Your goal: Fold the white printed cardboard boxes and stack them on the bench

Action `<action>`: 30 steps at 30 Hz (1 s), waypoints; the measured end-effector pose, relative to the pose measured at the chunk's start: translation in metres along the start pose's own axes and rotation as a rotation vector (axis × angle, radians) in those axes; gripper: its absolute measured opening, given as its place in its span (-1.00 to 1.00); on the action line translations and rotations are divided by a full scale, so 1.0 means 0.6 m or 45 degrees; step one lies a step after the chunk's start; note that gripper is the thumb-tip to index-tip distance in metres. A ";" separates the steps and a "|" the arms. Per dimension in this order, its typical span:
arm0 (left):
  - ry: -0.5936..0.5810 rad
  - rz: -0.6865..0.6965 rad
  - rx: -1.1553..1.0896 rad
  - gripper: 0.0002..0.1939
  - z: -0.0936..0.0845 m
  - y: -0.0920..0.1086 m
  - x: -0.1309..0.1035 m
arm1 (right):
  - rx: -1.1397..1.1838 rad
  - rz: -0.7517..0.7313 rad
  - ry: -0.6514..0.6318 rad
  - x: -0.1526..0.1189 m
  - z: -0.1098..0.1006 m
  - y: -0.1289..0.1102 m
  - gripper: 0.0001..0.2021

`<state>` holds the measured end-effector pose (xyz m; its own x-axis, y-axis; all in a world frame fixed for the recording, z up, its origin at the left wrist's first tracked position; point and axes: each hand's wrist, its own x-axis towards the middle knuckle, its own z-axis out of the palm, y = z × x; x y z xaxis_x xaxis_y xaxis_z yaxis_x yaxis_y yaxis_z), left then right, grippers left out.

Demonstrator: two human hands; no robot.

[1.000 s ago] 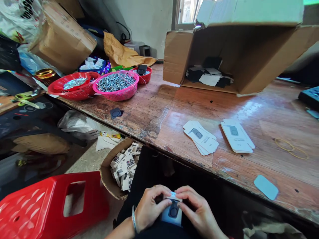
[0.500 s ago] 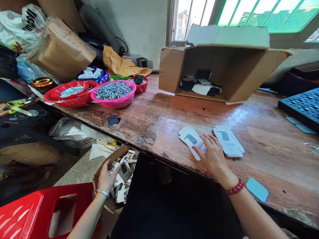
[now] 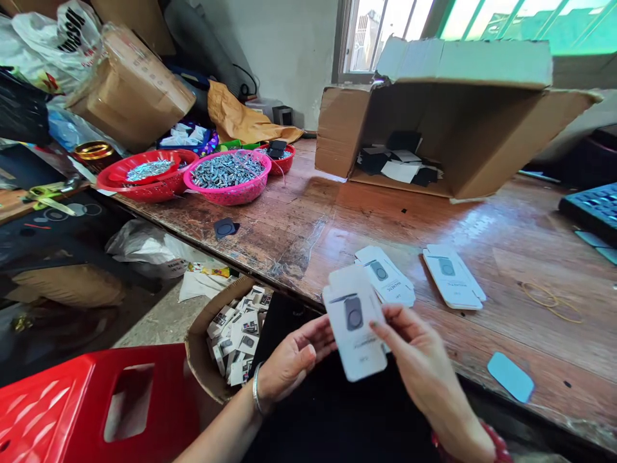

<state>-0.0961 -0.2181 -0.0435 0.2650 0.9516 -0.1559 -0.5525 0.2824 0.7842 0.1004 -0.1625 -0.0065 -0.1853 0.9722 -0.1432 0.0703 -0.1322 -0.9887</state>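
The person's right hand [image 3: 421, 357] grips a flat white printed carton [image 3: 361, 350] by its right edge, with the half-open left hand [image 3: 292, 360] at its left edge. Beyond, one stack of similar cartons [image 3: 400, 286] lies on the wooden table [image 3: 289, 222], near another stack [image 3: 453, 283]; lower left, a cardboard box [image 3: 196, 350] holds small white packs [image 3: 248, 325].

1. Flat carton [image 3: 354, 347]: in right hand [image 3: 419, 350], before the table [image 3: 294, 212]; left hand [image 3: 294, 363] at its left edge, contact unclear.
2. Left stack [image 3: 398, 280] and right stack [image 3: 453, 283]: on table, apart, beyond the hands; left stack partly behind flat carton. Rubber band [image 3: 552, 303] right of right stack; loose sheet [image 3: 511, 377] nearer, by front edge.
3. Large box [image 3: 342, 132]: rear of table, behind stacks, mouth forward; cards [image 3: 402, 171] inside.
4. Basket [image 3: 229, 196]: left part of table, metal parts [image 3: 226, 170] in it.
5. Lower box [image 3: 198, 354]: below table level, left of left hand; small boxes [image 3: 243, 334] in it. Stool [image 3: 48, 399] farther left, nearer.
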 end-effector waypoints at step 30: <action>-0.219 -0.511 -0.125 -0.46 -0.039 -0.028 -0.011 | -0.707 -0.325 -0.557 -0.025 0.042 0.046 -0.60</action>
<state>-0.1068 -0.2263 -0.0697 0.5968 0.7324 -0.3277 -0.4490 0.6433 0.6202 0.0806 -0.1853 -0.0330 -0.6267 0.7786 -0.0311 0.4353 0.3167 -0.8428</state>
